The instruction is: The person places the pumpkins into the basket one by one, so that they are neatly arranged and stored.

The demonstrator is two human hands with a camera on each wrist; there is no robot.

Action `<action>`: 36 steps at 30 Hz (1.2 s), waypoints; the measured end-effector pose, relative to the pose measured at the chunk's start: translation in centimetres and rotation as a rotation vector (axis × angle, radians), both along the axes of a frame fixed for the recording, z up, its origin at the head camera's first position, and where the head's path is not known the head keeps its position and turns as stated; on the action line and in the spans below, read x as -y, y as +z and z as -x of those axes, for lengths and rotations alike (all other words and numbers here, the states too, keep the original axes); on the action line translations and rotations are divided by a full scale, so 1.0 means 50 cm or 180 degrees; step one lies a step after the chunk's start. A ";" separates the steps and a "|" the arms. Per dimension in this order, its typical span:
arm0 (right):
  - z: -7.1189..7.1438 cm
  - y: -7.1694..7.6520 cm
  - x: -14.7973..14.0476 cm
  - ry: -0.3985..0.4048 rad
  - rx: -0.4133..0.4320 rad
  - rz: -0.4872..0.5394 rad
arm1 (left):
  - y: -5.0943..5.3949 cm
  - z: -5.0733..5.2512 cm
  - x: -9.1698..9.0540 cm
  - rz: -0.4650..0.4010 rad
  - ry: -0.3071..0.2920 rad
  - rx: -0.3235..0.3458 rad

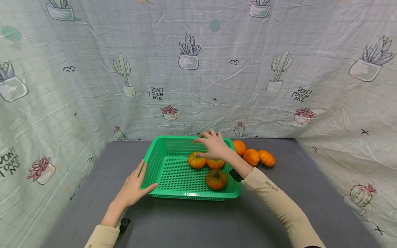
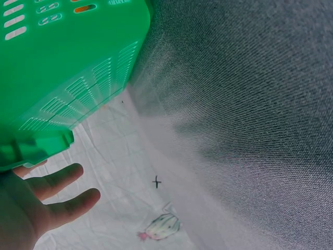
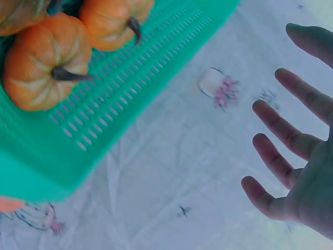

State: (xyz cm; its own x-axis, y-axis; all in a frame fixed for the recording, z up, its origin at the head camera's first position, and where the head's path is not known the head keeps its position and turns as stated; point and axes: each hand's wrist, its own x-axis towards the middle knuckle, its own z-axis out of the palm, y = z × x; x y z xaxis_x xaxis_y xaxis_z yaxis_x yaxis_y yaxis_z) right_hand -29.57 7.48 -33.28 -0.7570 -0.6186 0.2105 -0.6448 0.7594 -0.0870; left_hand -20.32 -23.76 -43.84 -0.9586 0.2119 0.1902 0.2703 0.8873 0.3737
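Note:
A green slotted plastic basket [image 1: 192, 195] sits on the grey table, holding three small pumpkins. One pumpkin [image 1: 196, 161] lies beneath the right hand, another [image 1: 215, 164] is partly covered by that hand, and a darker one [image 1: 216, 179] lies nearer the front wall. My right hand [image 1: 214, 146] hovers over the basket's back right part, fingers spread, holding nothing; the right wrist view shows the hand [image 3: 307, 172] apart from the pumpkins [image 3: 49, 62]. At the basket's left side is my left hand [image 1: 131, 187], fingers extended along the rim and thumb by the front corner.
Right of the basket, three orange pumpkin-like things lie on the table: one [image 1: 240, 147] against the basket's far right corner, one [image 1: 251, 157] beside it, and one [image 1: 266, 158] farthest right. A patterned cloth [image 1: 217, 79] hangs behind and along both sides.

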 end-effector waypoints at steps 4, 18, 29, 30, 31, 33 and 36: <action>-0.020 0.018 -0.032 0.0066 -0.0158 0.0157 | 0.000 0.000 -0.001 -0.0012 0.0001 0.0001; -0.037 -0.025 -0.200 0.0029 -0.0640 0.0616 | 0.001 0.000 0.000 -0.0023 0.0018 0.0024; -0.034 -0.070 -0.313 -0.0232 -0.0866 0.0502 | 0.001 0.000 -0.003 -0.0009 0.0000 0.0028; -0.032 -0.077 -0.323 -0.0272 -0.0877 0.0448 | 0.002 0.000 -0.003 -0.0009 -0.0001 0.0029; -0.028 -0.084 -0.333 -0.0312 -0.0884 0.0387 | 0.002 0.000 -0.003 -0.0012 -0.0002 0.0029; -0.022 -0.098 -0.351 -0.0366 -0.0910 0.0257 | 0.002 0.001 -0.003 -0.0011 -0.0001 0.0029; -0.010 -0.120 -0.378 -0.0365 -0.1005 0.0085 | 0.001 0.001 -0.003 -0.0012 0.0000 0.0025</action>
